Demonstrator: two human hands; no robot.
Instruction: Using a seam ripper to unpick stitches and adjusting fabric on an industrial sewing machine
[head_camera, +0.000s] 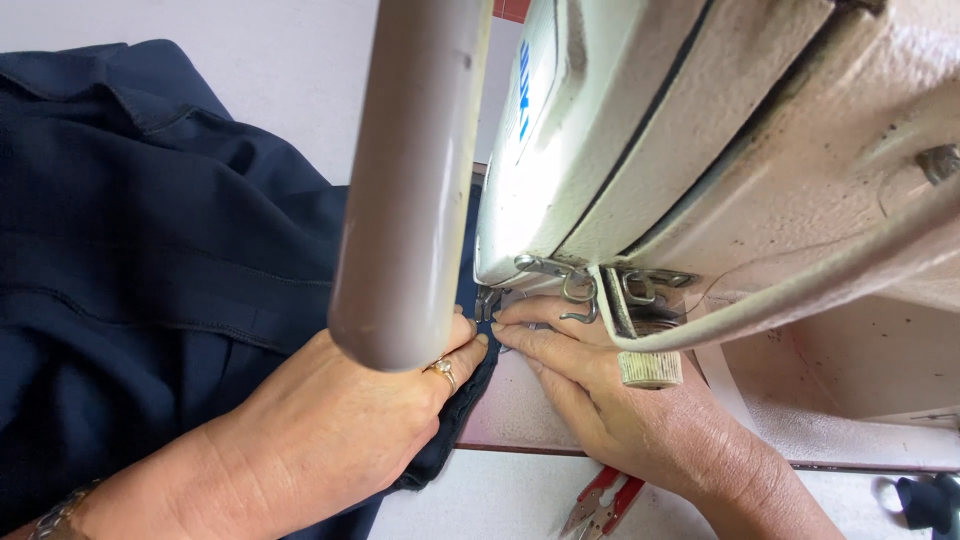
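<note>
— What is the left hand (340, 420) doing?

— It lies flat on the navy fabric (150, 270), fingers pressed down at the cloth's edge. Its grip is released, palm down, clenched around nothing; a ring (441, 371) sits on one finger.

— And the right hand (610, 400)?

— Also flat, its grip not closed on anything. The fingertips (505, 327) press the fabric edge right beside the left fingers, just under the sewing machine head (700, 150), next to the presser foot (488, 300).

— Where is the cloth relative to the hands?

— Under both, spreading far out past the left hand over the tabletop (280, 60).

— Anything else nearby?

— Red-handled snips (600, 505) lie on the tabletop just behind the right wrist. A grey tube (415, 180) crosses above the left hand.
</note>
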